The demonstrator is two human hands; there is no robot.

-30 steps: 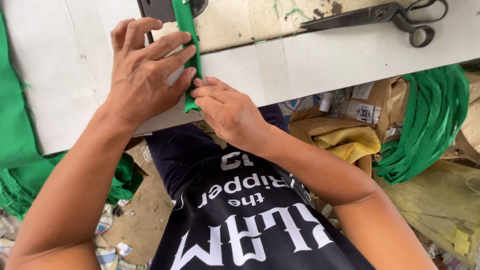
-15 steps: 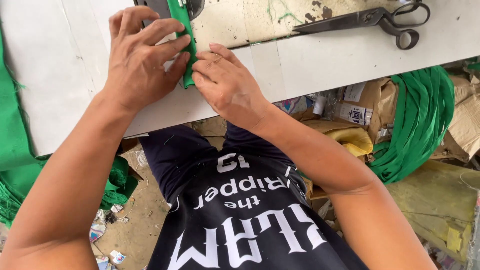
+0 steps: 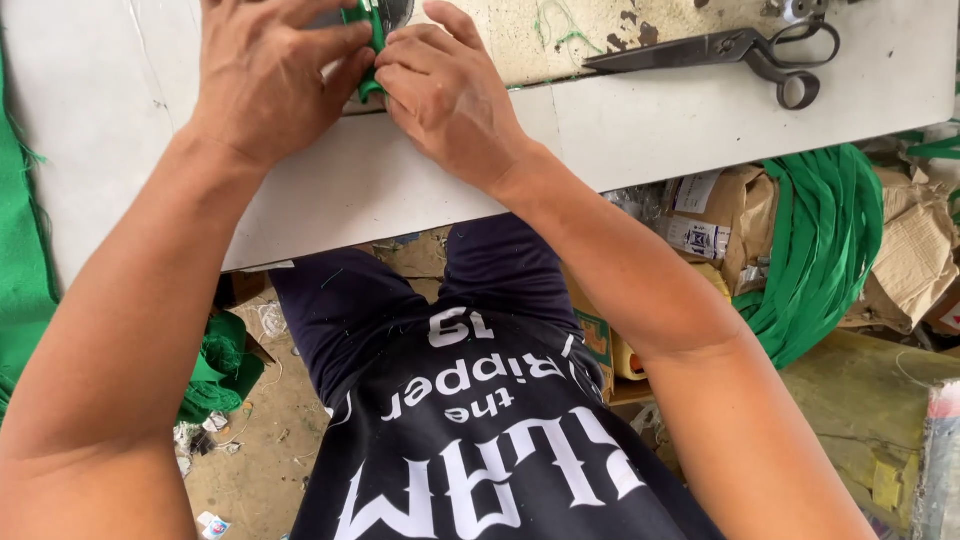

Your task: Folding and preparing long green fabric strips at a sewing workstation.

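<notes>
Head view of a seated person at a white worktop. The left hand and right hand meet near the top edge of the frame, fingers curled and pressed together on either side of a narrow green fabric strip — each hand pinches it between thumb and fingertips. The strip lies between the two hands, its long axis running away from the person toward the far side of the worktop; its far end is cut off by the frame. Both hands touch it, neither clearly nearer. Dark scissors lie well apart to the right, blades pointing left. A bundle of green straps hangs below the worktop edge beside crumpled cardboard.
</notes>
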